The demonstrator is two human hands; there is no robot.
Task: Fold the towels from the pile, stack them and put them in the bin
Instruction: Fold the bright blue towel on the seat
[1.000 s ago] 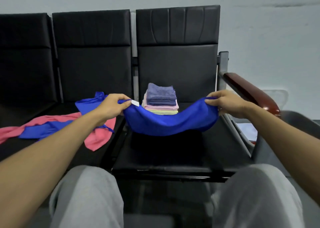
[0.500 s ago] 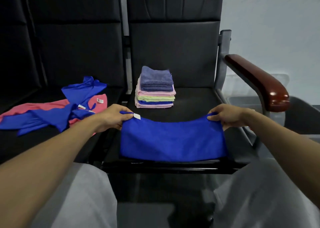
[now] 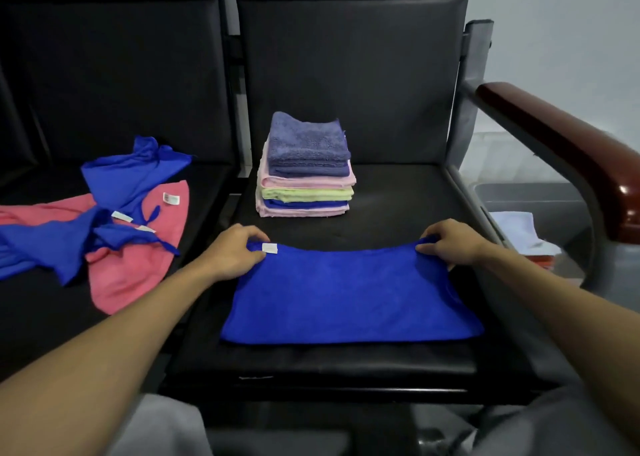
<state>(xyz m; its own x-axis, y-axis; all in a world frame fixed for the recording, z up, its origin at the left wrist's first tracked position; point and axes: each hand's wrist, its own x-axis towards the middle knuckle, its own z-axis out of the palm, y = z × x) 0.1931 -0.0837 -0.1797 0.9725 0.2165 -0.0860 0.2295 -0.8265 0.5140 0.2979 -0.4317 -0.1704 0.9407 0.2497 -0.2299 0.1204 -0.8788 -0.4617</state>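
I see left hand (image 3: 235, 252) and right hand (image 3: 450, 241) pinching far corners of blue towel (image 3: 349, 296), flat just before the stack (image 3: 306, 178). Open seat (image 3: 408, 206) right of stack. Label (image 3: 270, 248) unreadable.

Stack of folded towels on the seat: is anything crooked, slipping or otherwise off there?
Nothing serious. The stack stands upright with its edges roughly flush. Only the purple towel on top looks a little odd: it is smaller than the layers below and sits slightly skewed, with its back left corner lifted.
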